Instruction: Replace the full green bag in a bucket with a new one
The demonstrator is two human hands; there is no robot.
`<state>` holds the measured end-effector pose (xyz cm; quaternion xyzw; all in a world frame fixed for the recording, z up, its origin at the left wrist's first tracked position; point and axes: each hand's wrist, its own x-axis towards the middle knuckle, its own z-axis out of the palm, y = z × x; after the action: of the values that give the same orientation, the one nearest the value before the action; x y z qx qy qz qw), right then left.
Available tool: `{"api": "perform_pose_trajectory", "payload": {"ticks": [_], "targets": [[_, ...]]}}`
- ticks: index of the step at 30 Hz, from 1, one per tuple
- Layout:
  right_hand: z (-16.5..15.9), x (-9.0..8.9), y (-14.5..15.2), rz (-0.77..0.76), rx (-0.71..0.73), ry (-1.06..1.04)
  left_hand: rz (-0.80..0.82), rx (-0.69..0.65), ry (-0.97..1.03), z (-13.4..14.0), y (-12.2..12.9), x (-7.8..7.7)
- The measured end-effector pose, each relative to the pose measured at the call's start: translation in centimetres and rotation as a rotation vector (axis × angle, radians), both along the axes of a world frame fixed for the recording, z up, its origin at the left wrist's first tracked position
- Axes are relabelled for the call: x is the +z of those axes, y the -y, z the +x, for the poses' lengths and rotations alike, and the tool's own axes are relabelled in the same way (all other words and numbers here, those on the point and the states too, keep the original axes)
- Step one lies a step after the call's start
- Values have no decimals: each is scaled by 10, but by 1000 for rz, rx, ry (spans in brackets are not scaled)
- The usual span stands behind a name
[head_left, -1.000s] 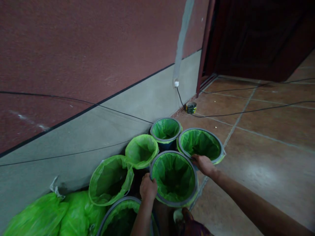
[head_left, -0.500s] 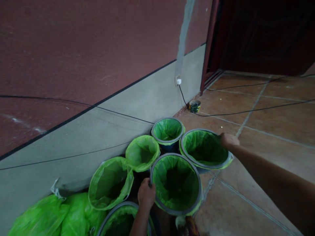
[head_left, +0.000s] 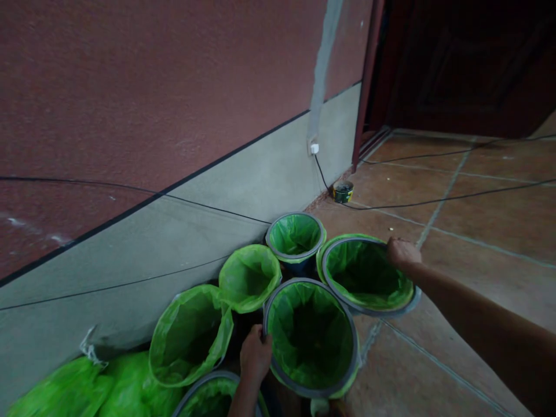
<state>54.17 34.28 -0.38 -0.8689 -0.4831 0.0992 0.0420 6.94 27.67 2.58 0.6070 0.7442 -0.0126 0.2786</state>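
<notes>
My left hand (head_left: 255,354) is closed on the left edge of the front trash bin (head_left: 313,394), which has a grey rim and a green bag liner. Farther right, my right hand (head_left: 403,252) grips the right edge of another lined trash bin (head_left: 365,277). Its grey ring looks off-centre, with green plastic showing beyond it at the upper left and the bin's edge at the lower right. My fingertips are partly hidden on both hands. A third grey-rimmed bin (head_left: 295,234) stands behind these two, near the wall.
Two green-lined bins (head_left: 249,277) (head_left: 190,336) stand along the wall, and another bin (head_left: 212,397) is at the bottom. Tied green bags (head_left: 61,385) lie at lower left. A small tin (head_left: 343,191) and black cable (head_left: 452,198) are on the tiles. A white plug (head_left: 314,149) sits in the wall.
The ring on the right bin has shifted toward the lower right relative to its liner and bin. Both hands keep their holds. The view has tipped slightly upward.
</notes>
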Motion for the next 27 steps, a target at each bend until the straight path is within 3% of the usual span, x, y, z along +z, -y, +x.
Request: {"api": "perform_pose_trajectory", "payload": {"ticks": [8, 14, 18, 20, 24, 25, 27], "targets": [[11, -2, -5, -53, -206, -113, 4, -27, 53, -7, 0, -8], [13, -13, -2, -73, -210, -95, -4, -40, 47, -9, 0, -11], [-13, 3, -9, 66, -183, 30, -13, -51, 32, -9, 0, -14], [-49, 15, -22, 140, -57, 43, -15, -52, 27, -8, 0, -14], [-150, 28, -60, 212, 559, -33, -21, -24, 46, -8, 0, -13], [-172, 27, -68, 184, 675, -32, -23, -18, 56, -8, 1, -12], [-205, 21, -83, 76, 758, 10, -26, -5, 81, -8, 2, -12]]}}
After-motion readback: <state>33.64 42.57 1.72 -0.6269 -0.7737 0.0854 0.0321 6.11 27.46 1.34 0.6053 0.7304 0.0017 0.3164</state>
